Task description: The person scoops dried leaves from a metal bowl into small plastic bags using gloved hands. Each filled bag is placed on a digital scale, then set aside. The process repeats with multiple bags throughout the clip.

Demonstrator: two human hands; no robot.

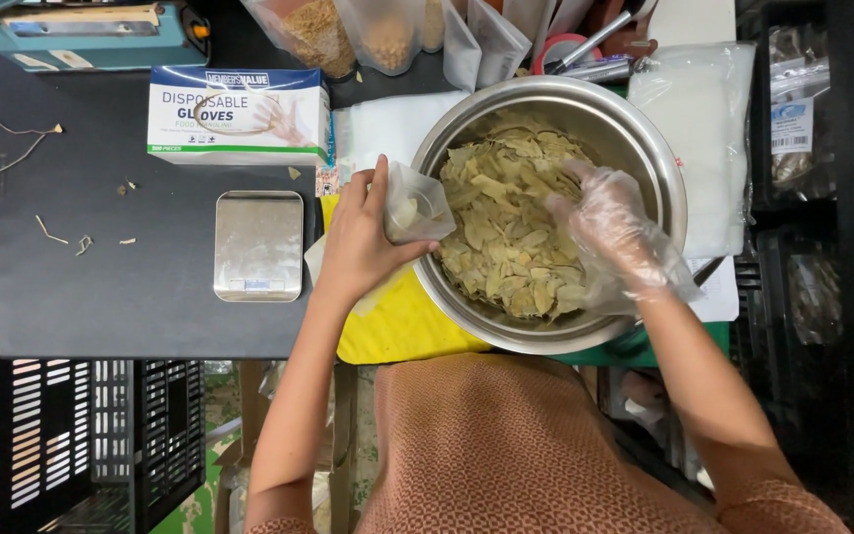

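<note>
Hands were both at the steel bowl (664, 188). Left hand (363, 242), bare, was closed around a small clear plastic bag (415, 205), holding it open-mouthed right at the bowl's left rim; a few pale pieces showed inside the bag. Right hand (610, 232), in a thin clear disposable glove, was inside the bowl with fingers loosely curled down into the dried leaves (506, 227); could not tell whether it had actually gripped any. Bowl was roughly half full of those flat, pale yellow-green leaves and sat partly on a yellow cloth (402, 331) at the counter's right edge.

Rest of the black counter (101, 297): small steel-topped kitchen scale (258, 245) just left of the left hand, nothing on its platform. Box of disposable gloves (239, 114) behind the scale. A few dry stems and crumbs (61, 237) were scattered on the left part of the counter. A blue heat sealer (91, 35) stood at the far left corner.

Behind the bowl: several clear pouches (348, 35) filled with brownish dried material, plus a stack of empty clear bags (694, 129) to the bowl's right. Black slatted crate (91, 445) sat below the counter on the left. Dark shelving on the far right held more packed bags (793, 119).
</note>
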